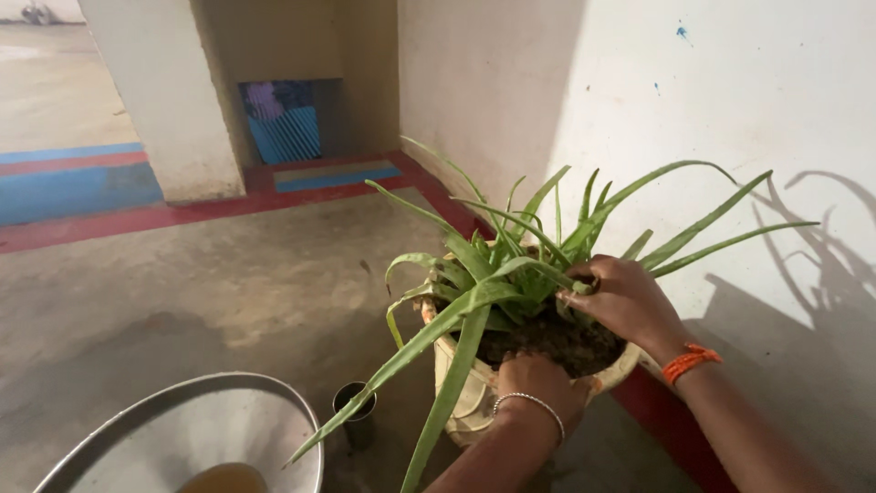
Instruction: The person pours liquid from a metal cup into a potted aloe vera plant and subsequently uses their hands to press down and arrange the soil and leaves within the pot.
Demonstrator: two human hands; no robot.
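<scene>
Two bare hands work at one potted plant on a concrete floor point(210, 292), which fills most of the view and has red and blue painted bands at its far side. On the right stands a white wall point(730, 119), with the shadow of the leaves on it. At the near left is a wide metal basin point(173, 429) with some brownish liquid in its bottom. The aloe plant point(511, 265) sits near the wall, its long green leaves spreading to all sides. It grows in a cream pot point(470, 402) filled with dark soil point(557, 342). The right hand point(625, 299), with an orange thread on the wrist, is pressed together around the base of the leaves. The left hand point(540, 382), with a silver bangle, grips the near rim of the pot, fingers curled. Just beside the pot, on its left, stands a small dark cup point(354, 402).
</scene>
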